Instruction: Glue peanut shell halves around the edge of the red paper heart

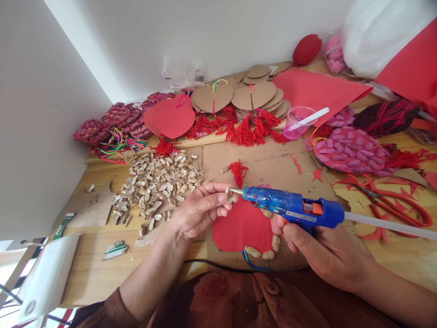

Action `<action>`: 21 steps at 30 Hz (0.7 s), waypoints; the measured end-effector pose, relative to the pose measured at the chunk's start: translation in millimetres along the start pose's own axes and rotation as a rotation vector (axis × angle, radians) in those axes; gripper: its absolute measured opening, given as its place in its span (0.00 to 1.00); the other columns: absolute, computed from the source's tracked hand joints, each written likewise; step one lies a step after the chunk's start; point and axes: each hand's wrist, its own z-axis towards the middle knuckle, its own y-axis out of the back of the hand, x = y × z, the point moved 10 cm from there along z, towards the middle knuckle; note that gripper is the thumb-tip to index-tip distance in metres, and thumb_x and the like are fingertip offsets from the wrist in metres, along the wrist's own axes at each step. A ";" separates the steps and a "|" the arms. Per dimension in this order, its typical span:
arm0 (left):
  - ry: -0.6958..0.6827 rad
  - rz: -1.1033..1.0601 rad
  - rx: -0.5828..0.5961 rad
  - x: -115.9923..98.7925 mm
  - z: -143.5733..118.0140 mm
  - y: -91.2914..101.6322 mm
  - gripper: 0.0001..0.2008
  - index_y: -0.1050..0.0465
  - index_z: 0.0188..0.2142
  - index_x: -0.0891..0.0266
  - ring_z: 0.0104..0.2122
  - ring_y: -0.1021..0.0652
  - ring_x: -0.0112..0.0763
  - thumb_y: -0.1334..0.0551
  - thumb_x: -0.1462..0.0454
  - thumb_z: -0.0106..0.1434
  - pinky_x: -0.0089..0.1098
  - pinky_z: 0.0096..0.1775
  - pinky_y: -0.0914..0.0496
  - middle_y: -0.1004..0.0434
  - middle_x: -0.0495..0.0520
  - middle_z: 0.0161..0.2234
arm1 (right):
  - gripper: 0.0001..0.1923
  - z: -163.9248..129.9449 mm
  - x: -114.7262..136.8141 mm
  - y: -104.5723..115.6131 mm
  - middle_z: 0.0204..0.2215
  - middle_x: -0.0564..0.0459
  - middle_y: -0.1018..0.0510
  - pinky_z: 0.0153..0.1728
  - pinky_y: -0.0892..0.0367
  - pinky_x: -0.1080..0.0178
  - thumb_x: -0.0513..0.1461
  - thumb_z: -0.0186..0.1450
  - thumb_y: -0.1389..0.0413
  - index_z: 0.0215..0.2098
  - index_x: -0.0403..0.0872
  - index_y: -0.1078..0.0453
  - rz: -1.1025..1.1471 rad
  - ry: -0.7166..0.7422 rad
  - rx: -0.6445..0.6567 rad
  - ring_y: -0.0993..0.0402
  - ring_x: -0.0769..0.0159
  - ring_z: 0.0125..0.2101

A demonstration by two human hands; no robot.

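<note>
Glue gun [293, 209] lies level, nozzle leftward | right hand [321, 248] fingers clamped on it; left hand [200, 212] fingers pinch peanut shell [230, 197]

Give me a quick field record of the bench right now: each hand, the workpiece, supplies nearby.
left hand: pinches one peanut shell at the glue gun's tip
right hand: grips the blue glue gun, nozzle pointing left
workpiece: red heart flat on cardboard, a few shells stuck along its lower right edge
shell pile: loose, left of the heart
scissors: red, lying at right
cup: pink, with a white stick in it
</note>
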 end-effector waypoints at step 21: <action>-0.007 -0.006 0.026 0.0 0.4 0.1 0.13 0.18 0.36 0.67 0.24 0.20 0.21 0.21 0.66 0.52 0.17 0.28 0.24 0.18 0.52 0.28 | 0.19 3.9 7.0 -3.1 0.23 0.55 0.28 0.26 0.39 0.59 0.49 0.76 0.53 0.31 0.51 0.34 0.015 0.039 0.014 0.30 0.64 0.24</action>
